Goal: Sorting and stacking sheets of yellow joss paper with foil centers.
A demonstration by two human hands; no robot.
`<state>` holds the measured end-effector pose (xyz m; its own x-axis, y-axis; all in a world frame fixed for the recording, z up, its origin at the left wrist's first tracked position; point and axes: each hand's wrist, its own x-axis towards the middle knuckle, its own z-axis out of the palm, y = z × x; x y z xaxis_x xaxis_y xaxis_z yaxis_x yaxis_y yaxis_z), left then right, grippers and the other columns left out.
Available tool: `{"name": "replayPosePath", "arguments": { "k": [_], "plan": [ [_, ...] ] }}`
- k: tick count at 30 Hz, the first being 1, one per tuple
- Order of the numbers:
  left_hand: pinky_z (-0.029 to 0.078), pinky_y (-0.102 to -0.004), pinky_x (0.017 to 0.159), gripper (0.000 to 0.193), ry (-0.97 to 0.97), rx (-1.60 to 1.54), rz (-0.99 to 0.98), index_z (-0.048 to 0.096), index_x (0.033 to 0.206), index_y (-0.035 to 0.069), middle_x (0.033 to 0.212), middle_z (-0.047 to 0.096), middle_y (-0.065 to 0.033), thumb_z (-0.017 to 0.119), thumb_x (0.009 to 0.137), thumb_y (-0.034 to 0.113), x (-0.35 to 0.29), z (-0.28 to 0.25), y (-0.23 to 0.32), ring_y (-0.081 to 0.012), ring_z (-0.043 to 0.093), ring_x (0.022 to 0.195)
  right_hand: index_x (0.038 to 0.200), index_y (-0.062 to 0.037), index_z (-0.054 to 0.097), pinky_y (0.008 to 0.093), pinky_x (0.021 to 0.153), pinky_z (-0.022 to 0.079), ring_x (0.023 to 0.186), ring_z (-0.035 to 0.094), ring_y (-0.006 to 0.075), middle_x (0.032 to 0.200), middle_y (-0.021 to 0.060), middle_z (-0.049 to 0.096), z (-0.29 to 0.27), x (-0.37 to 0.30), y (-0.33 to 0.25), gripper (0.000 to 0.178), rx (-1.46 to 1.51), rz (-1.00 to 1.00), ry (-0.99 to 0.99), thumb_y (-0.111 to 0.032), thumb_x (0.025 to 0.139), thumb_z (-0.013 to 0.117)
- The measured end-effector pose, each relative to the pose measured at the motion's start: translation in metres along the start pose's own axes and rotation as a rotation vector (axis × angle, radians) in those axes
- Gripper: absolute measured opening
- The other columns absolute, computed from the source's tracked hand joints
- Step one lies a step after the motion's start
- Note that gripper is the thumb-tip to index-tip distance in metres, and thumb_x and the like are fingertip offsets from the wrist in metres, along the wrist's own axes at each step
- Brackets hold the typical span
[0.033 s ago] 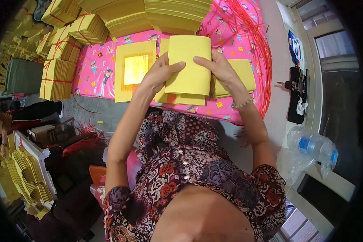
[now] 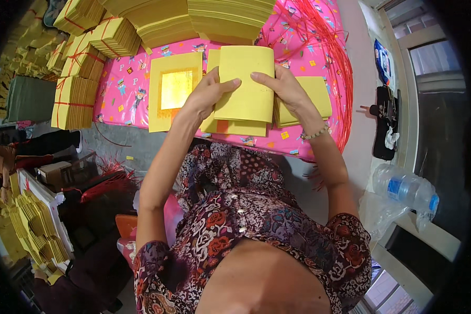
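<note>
In front of me, both hands hold a folded piece of yellow paper (image 2: 245,104) upright over the table. My left hand (image 2: 210,95) grips its left edge with the thumb across the front. At the opposite edge, my right hand (image 2: 287,90) does likewise, its fingers behind the paper. More yellow paper (image 2: 243,130) with an orange patch lies beneath, mostly hidden. Left of my hands rests a yellow sheet (image 2: 175,123) bearing a shiny gold square. A small pile of folded yellow paper (image 2: 314,99) sits to the right, partly behind my right wrist.
A pink patterned cloth (image 2: 123,86) covers the table. Tall yellow paper stacks (image 2: 230,21) stand at the back; bundles tied in red (image 2: 70,104) line the left. Red strands (image 2: 345,99) hang over the right edge. Another person's arm (image 2: 4,180) shows far left; a plastic bottle (image 2: 408,189) lies right.
</note>
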<state>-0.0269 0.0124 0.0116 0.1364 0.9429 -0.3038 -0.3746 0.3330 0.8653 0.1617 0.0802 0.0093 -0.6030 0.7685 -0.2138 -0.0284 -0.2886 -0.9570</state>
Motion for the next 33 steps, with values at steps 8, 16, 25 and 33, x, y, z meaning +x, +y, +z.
{"name": "replayPosePath", "arguments": {
  "k": [8,16,25,33],
  "plan": [
    [0.047,-0.0292,0.091,0.045,0.064,-0.071,0.020,0.041,0.125,-0.003,0.118,0.056,-0.0137,0.063,0.086,0.005,0.006,0.002,-0.009,-0.0181,0.058,0.106,0.116,0.0012,0.056,0.0274,0.079,0.051,0.092,0.062,0.0131,0.104,0.0073,0.064,-0.002,0.001,0.006,0.038,0.079,0.004,-0.023,-0.018,0.086,0.067],
    [0.045,-0.0292,0.093,0.049,0.057,-0.003,0.037,0.040,0.128,-0.001,0.121,0.055,-0.0121,0.064,0.085,0.003,0.000,0.006,-0.003,-0.0181,0.056,0.109,0.119,0.0014,0.054,0.0278,0.082,0.049,0.095,0.060,0.0127,0.107,0.0073,0.063,-0.005,-0.001,0.009,0.041,0.015,-0.031,-0.024,-0.018,0.085,0.069],
    [0.046,-0.0308,0.089,0.042,0.089,0.034,0.039,0.042,0.126,-0.002,0.116,0.058,-0.0135,0.059,0.088,0.006,0.006,0.009,-0.007,-0.0192,0.057,0.104,0.117,0.0016,0.055,0.0278,0.082,0.050,0.095,0.060,0.0126,0.106,0.0075,0.064,-0.004,-0.004,0.004,0.038,-0.019,-0.056,-0.006,-0.016,0.085,0.068],
    [0.045,-0.0296,0.089,0.039,0.115,0.113,0.117,0.042,0.128,0.000,0.117,0.058,-0.0113,0.054,0.093,0.013,-0.008,0.022,-0.013,-0.0166,0.056,0.105,0.120,0.0024,0.050,0.0284,0.082,0.050,0.096,0.060,0.0124,0.107,0.0082,0.063,0.005,-0.024,-0.002,0.041,-0.136,-0.226,0.046,-0.012,0.085,0.067]
  ]
}}
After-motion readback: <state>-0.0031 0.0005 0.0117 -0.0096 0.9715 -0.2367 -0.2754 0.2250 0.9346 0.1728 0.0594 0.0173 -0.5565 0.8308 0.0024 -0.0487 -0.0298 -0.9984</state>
